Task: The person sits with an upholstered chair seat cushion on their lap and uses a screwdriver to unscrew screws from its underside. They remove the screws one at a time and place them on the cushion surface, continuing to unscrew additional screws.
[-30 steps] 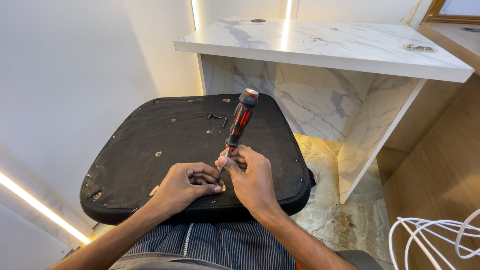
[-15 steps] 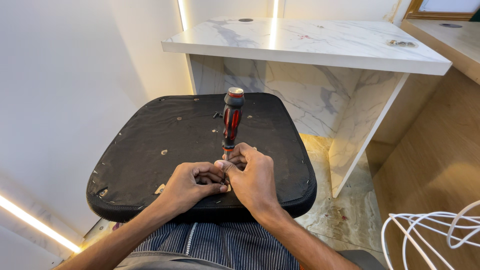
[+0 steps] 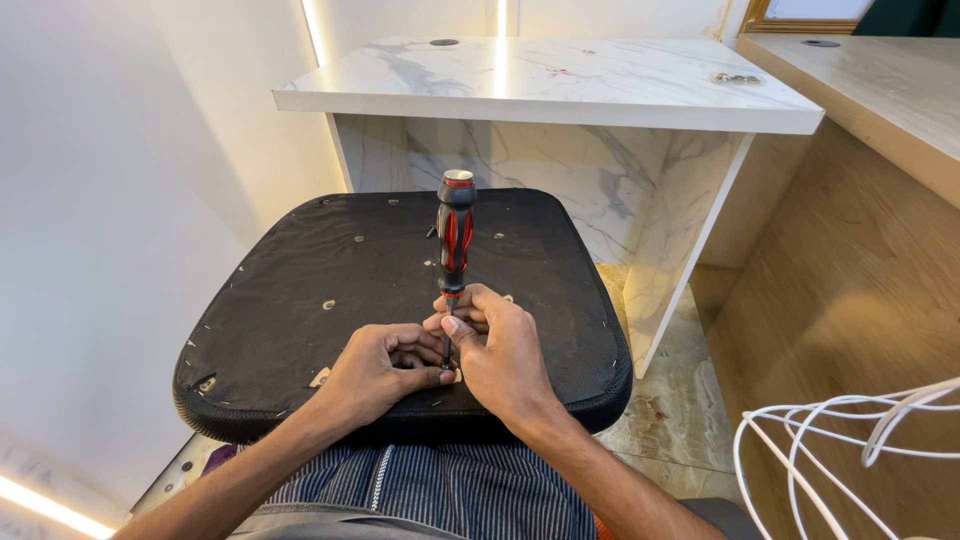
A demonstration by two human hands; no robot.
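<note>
A red-and-black screwdriver (image 3: 454, 238) stands upright near the front edge of an upturned black seat cushion (image 3: 300, 290) resting on the person's lap. The right hand (image 3: 500, 352) pinches its lower shaft, fingers curled around it. The left hand (image 3: 385, 368), fingers clenched, presses against the tip beside it. A white marble-patterned desk (image 3: 560, 85) stands behind; white wire loops (image 3: 840, 450) lie at right.

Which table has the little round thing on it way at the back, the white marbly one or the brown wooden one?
Both do. The white marble table has a dark round one at its back left; the wooden counter has one too.
</note>
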